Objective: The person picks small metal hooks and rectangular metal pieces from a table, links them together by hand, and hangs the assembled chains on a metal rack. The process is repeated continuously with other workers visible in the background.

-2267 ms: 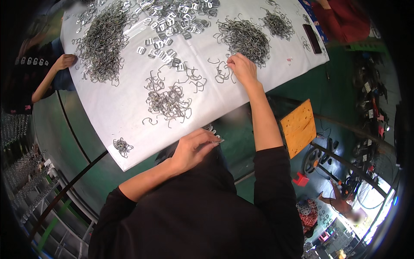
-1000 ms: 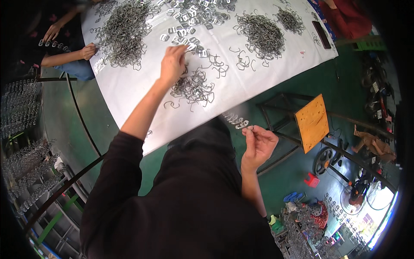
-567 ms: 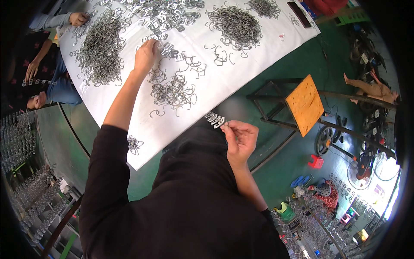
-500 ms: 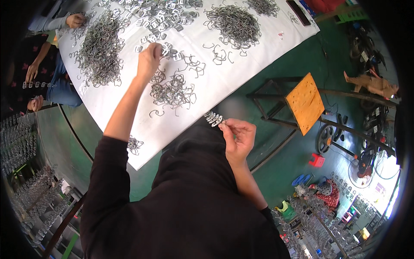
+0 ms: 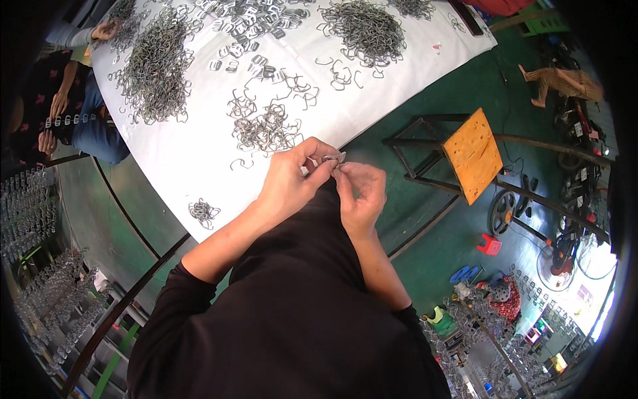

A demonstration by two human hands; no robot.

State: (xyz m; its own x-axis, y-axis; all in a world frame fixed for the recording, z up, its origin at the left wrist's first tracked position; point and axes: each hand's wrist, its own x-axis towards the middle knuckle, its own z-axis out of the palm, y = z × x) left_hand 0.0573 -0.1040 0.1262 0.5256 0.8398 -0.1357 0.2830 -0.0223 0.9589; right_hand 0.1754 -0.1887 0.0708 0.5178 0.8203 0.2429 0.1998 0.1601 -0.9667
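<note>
My left hand point(image 5: 290, 176) and my right hand point(image 5: 363, 194) meet over my lap at the table's edge, fingertips pinched together. Between them shows a small silver metal buckle point(image 5: 338, 157), gripped by my left thumb and fingers. My right fingers pinch the row of linked buckles, now mostly hidden by both hands. A loose pile of bent wire hooks point(image 5: 269, 128) lies on the white table just beyond my left hand. Farther back are scattered flat silver buckles point(image 5: 260, 68), spreading into a larger heap point(image 5: 249, 18).
Big wire hook piles point(image 5: 156, 70) point(image 5: 365, 32) cover the white tabletop point(image 5: 206, 149) left and right. A small hook cluster point(image 5: 203, 212) sits near its front corner. At left, a co-worker's hands point(image 5: 60, 104) hold a buckle chain. A wooden-topped stool point(image 5: 473, 156) stands right.
My left hand has come back from the buckles on the table to my right hand, bringing a buckle. The right hand has stayed near the table edge, its buckle row now covered.
</note>
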